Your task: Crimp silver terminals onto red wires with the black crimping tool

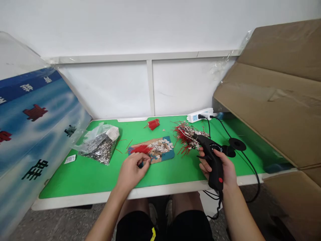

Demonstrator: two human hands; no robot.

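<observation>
In the head view my right hand [227, 167] grips a black pistol-shaped soldering gun [214, 157], its thin tip pointing left over a heap of red wires with small metal terminals [189, 135]. My left hand [132, 167] rests at the lower edge of a blue and brown cardboard piece [170, 154]. Its thumb and forefinger are pinched together; whatever they hold is too small to make out. On that cardboard lie a bundle of red wires [140, 149] and several small silver metal terminals [160, 146] at the wires' right ends.
A clear plastic bag of metal parts [100, 149] lies left on the green mat [92, 180]. Behind is a red wire bundle [153, 124]. A white power strip [199, 115], black cables and a black reel [237, 144] are right. Cardboard [273, 100] walls the right side.
</observation>
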